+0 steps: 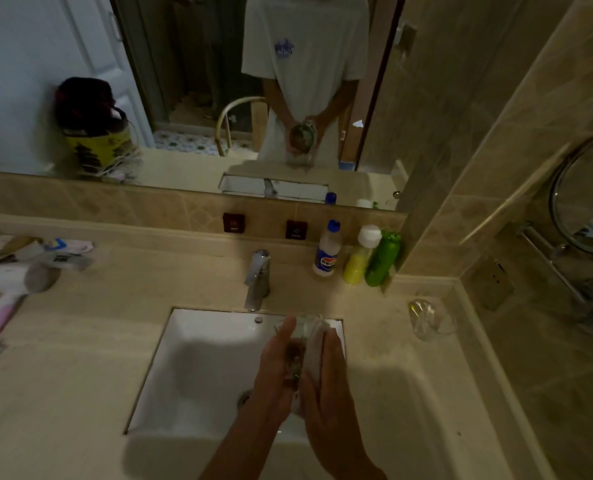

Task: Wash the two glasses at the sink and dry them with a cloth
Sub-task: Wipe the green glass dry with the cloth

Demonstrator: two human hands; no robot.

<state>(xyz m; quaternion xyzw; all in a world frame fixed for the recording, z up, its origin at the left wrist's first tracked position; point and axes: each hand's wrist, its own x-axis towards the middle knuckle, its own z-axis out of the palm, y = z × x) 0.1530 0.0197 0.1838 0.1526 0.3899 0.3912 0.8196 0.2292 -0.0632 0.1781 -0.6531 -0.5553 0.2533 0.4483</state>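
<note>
Here, both hands clasped round a glass (296, 344) and white cloth (317, 344), over the sink (191, 375), second glass (430, 320) alongside.

Glossy metal faucet (257, 279) (white cloth (315, 344))

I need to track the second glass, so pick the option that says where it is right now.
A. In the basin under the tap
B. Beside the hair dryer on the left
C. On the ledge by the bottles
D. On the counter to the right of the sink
D: the second glass sits on the counter right of the sink, while both hands work the other glass with a cloth.
</note>
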